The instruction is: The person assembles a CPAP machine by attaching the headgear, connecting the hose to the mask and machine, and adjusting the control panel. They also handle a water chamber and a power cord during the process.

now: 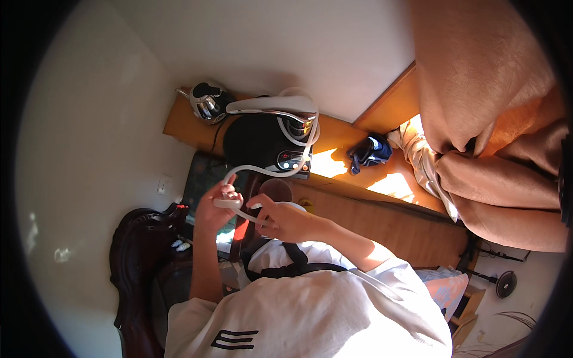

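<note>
A white flexible tube [253, 169] runs in a loop from a black appliance [253, 143] with a lit control panel [293, 160] down to my hands. My left hand [216, 209] is closed around the tube near a thicker white piece [227, 203]. Just to the right, my right hand [292, 222] pinches the tube's lower stretch, its index finger bent above. Exactly how the fingertips press on the tube is hard to make out. Over the appliance stretches a white and chrome arm [271, 107], with more tube coiled beside it.
A shiny metal kettle [209, 102] stands at the back left of the wooden ledge [334, 140]. Dark blue cloth [370, 152] lies farther right, near brown curtains [477, 131]. A carved dark chair [134, 250] is at the left, with a wall socket [163, 184] above it.
</note>
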The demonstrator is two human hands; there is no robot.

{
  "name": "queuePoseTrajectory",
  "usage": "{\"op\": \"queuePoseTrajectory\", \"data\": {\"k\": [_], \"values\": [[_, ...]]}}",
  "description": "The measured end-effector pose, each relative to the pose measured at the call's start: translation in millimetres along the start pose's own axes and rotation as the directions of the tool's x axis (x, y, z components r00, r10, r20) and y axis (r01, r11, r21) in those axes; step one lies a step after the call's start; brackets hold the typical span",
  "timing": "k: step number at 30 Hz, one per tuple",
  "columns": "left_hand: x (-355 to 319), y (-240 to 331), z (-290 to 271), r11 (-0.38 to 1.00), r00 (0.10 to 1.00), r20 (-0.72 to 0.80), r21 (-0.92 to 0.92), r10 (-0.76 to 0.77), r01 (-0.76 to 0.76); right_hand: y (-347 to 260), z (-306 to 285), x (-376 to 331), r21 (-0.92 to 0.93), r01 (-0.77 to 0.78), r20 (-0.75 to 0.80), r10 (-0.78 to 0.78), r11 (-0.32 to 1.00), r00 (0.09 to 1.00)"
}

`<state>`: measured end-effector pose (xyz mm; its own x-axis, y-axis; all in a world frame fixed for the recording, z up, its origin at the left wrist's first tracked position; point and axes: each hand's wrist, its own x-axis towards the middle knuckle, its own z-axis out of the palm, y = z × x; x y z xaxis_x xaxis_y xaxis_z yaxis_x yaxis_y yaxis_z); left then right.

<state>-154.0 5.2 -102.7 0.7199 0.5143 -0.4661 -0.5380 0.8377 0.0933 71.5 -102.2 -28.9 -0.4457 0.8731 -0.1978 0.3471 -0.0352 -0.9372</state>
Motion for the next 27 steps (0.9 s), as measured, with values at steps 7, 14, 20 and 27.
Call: {"op": "queuePoseTrajectory", "data": {"k": [7, 14, 20, 27], "values": [[21.5, 79.2, 20.4, 0.989, 0.990, 0.014, 0.042, 0.140, -0.141, 14.2, -50.2, 55.8, -0.080, 0.082, -0.096, -0.090, 0.993, 0.991], [138.6, 154.9, 111.2, 0.558, 0.954, -0.025, 0.815, 0.298, -0.152, -22.5, -111.8, 98.9, -0.542, 0.008, -0.417, -0.277, 0.840, 0.866], [195.6, 120.9, 214.5, -0.024, 0.946, 0.123, 0.992, 0.300, -0.122, -18.1, -107.8, 76.4, -0.481, 0.034, -0.530, -0.321, 0.876, 0.785], [194.2, 106.5, 225.0, -0.116, 0.972, 0.178, 0.980, 0.154, -0.161, -0.4, -95.9, 65.8, -0.348, 0.045, -0.606, -0.261, 0.936, 0.751]]}}
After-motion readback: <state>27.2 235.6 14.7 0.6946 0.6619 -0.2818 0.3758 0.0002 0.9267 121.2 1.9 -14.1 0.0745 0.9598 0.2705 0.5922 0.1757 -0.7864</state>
